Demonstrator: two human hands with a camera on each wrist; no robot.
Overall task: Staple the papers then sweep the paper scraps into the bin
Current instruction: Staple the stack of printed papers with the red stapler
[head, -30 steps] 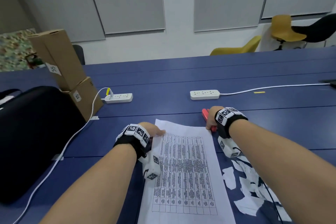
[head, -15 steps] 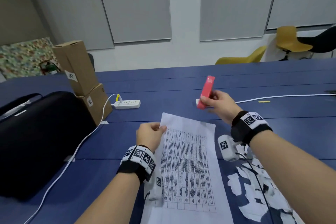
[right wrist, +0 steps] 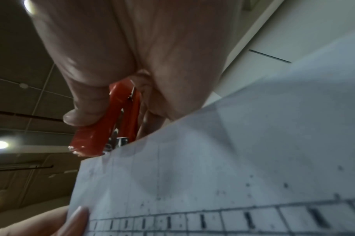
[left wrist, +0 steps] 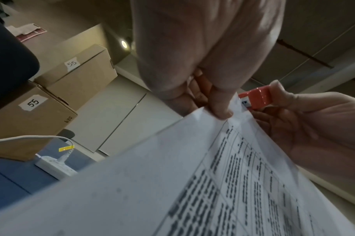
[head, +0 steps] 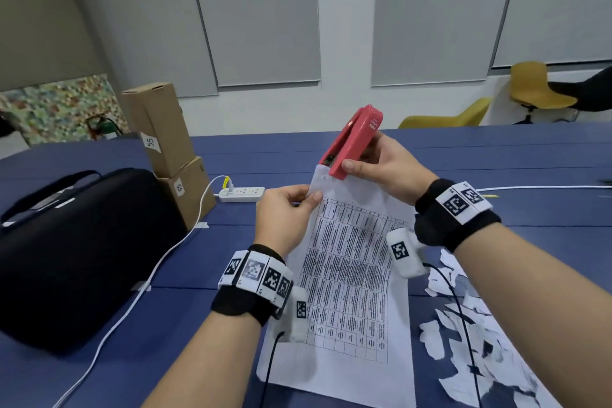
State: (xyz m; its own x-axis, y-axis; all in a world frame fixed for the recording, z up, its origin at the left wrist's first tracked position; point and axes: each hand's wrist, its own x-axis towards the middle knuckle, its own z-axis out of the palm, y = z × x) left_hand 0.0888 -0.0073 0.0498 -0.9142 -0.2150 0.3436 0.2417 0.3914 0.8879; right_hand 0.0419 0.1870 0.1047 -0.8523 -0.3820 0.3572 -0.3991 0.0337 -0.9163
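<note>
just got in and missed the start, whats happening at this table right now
A person is stapling papers. The left hand pinches the sheets near their top left corner and lifts that end off the blue table. The right hand grips a red stapler with its mouth over that corner. Whether a staple is in yet cannot be told. Torn paper scraps lie unswept on the table to the right; no bin is in view.

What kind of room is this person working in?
Most likely an office meeting room: a long blue table with power strips, yellow chairs by the wall, and stacked cardboard boxes.
</note>
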